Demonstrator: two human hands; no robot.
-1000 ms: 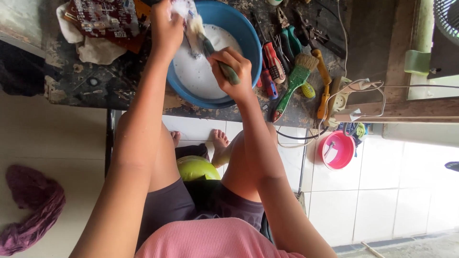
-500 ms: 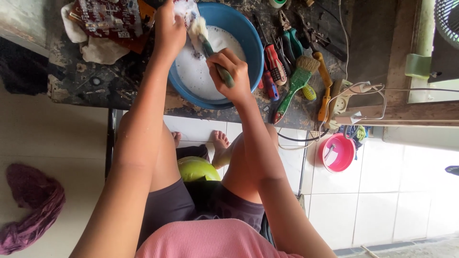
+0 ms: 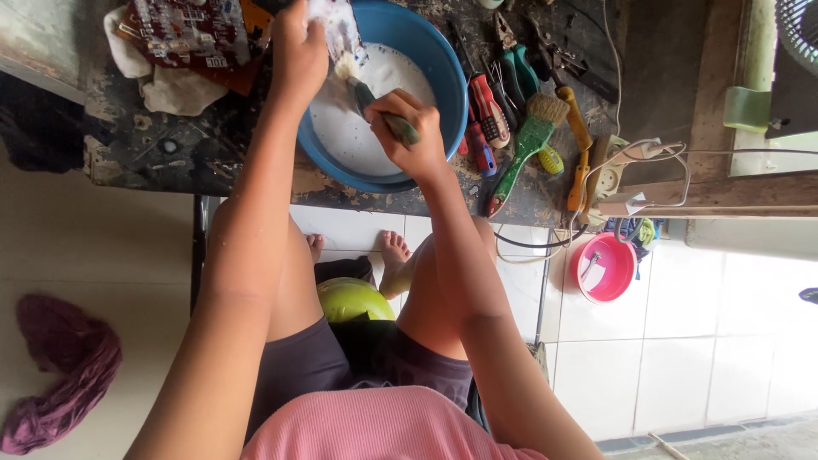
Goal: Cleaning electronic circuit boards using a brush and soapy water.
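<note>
Head view: a small whitish item point(image 3: 334, 24) is held over the blue basin point(image 3: 443, 68) at twelve o'clock by the left hand point(image 3: 298, 53), its fingers pinched on it. A green-handled brush point(image 3: 375, 106) is gripped in the right hand point(image 3: 413, 136), fingers wrapped tight. Since a second ago the bristles have been drawn slightly lower along the item; scrubbing appears to be continuing. Tools point(image 3: 511, 111) are left at three o'clock on the worktop point(image 3: 170, 153).
</note>
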